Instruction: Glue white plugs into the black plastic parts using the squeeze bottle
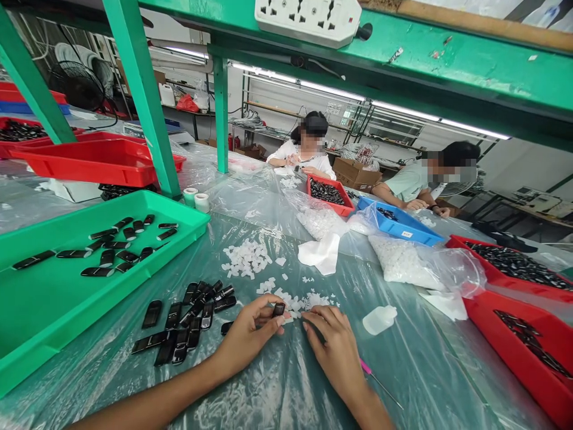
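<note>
head view: by the table's near edge the left hand pinches a black piece tight, the right hand curls over white bits — its hold unclear — a batch lies in the green tray, while the pile beside the left hand looks not yet handled.

Bright even light from overhead tube lamps, glare on plastic sheet, wide-angle stretch at edges.
</note>
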The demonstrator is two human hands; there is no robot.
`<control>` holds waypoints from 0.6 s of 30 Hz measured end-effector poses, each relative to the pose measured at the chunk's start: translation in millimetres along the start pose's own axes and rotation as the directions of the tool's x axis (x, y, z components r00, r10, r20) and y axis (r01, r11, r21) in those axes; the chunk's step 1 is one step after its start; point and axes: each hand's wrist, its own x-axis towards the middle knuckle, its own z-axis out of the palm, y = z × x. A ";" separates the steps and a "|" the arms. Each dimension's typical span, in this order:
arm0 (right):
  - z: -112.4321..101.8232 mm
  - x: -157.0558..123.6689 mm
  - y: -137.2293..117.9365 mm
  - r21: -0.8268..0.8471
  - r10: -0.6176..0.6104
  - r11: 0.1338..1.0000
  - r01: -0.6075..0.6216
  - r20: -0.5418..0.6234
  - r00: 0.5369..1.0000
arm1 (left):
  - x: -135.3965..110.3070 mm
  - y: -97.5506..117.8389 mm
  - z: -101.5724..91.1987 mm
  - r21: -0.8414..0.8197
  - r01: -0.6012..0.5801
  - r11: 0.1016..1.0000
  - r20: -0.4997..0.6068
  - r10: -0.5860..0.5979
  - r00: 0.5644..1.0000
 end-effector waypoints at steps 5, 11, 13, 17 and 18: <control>-7.2 2.3 6.4 -0.099 0.064 0.993 -0.065 -0.014 0.998 | -3.4 8.0 2.1 0.106 -0.040 0.994 0.054 0.035 0.998; -49.9 -9.2 26.6 -0.249 0.442 0.880 -0.405 0.110 0.890 | -8.7 12.1 5.6 0.340 -0.121 0.933 0.114 0.087 0.990; -58.1 -15.7 35.2 -0.260 0.540 0.834 -0.487 0.204 0.816 | -10.3 9.9 5.8 0.400 -0.133 0.907 0.140 0.082 0.987; -53.3 -23.9 43.1 -0.283 0.548 0.831 -0.479 0.270 0.792 | -12.9 5.4 4.9 0.434 -0.201 0.878 0.196 0.126 0.972; -50.2 -24.3 42.5 -0.281 0.526 0.844 -0.456 0.272 0.806 | -13.4 4.7 4.6 0.423 -0.224 0.878 0.214 0.143 0.966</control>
